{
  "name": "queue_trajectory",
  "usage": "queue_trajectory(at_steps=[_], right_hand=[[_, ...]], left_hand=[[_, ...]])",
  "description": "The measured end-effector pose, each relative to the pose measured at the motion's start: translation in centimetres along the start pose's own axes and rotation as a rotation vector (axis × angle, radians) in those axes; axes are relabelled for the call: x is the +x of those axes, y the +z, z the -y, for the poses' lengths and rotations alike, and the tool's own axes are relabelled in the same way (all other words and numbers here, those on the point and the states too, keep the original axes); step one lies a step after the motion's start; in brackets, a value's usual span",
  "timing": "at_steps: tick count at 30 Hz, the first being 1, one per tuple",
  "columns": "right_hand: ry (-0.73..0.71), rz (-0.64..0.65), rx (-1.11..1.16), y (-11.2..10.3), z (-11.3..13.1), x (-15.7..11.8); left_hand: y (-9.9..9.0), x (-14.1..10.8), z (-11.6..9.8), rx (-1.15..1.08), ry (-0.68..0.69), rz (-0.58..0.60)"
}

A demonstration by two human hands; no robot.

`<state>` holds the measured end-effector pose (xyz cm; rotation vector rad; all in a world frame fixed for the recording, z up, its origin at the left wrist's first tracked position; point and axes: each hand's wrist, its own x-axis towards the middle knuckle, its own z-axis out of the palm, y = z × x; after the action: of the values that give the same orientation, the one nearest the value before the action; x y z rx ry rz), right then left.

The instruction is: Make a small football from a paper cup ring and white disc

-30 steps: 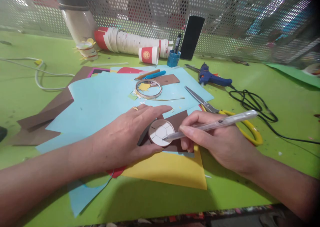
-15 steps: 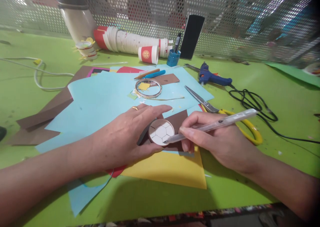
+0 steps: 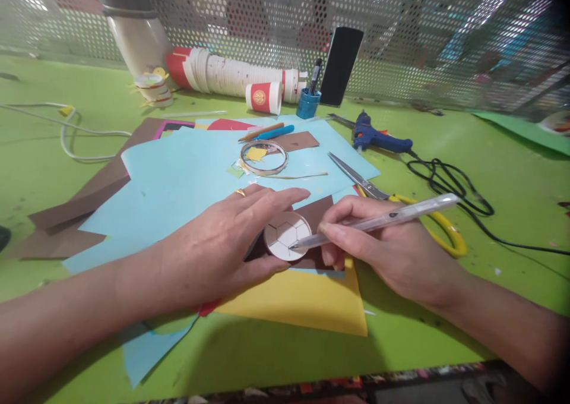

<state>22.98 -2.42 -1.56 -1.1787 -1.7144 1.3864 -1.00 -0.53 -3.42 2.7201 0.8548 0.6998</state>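
A small white disc (image 3: pixel 285 226) with a thin rim faces up, with dark lines in a football pattern on it. My left hand (image 3: pixel 240 229), a ring on one finger, holds it from the left, thumb at its near edge and fingers curved around its far side. In my right hand (image 3: pixel 374 243) is a clear-barrelled pen (image 3: pixel 396 215), pinched between thumb and fingers. Its tip meets the disc's lower part at the end of a line. Brown paper (image 3: pixel 321 214) and yellow paper (image 3: pixel 303 303) lie beneath the hands.
Yellow-handled scissors (image 3: pixel 374 191) lie just beyond my right hand. Behind are a blue glue gun (image 3: pixel 378 139) with a black cord, a tape ring (image 3: pixel 287 157) on light blue paper (image 3: pixel 178 172), stacked paper cups (image 3: pixel 236 74) and a leaning phone (image 3: pixel 342 65).
The pen tip has shifted slightly left and up on the disc. The disc has tilted a little, its face turned more upward. My left hand keeps its hold.
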Motion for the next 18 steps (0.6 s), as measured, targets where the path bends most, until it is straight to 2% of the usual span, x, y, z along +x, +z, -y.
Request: queue_trajectory(at_steps=[18], right_hand=[[-0.007, 0.004, -0.084, 0.08, 0.48, -0.22]], left_hand=[[0.03, 0.0, 0.12, -0.001, -0.007, 0.0]])
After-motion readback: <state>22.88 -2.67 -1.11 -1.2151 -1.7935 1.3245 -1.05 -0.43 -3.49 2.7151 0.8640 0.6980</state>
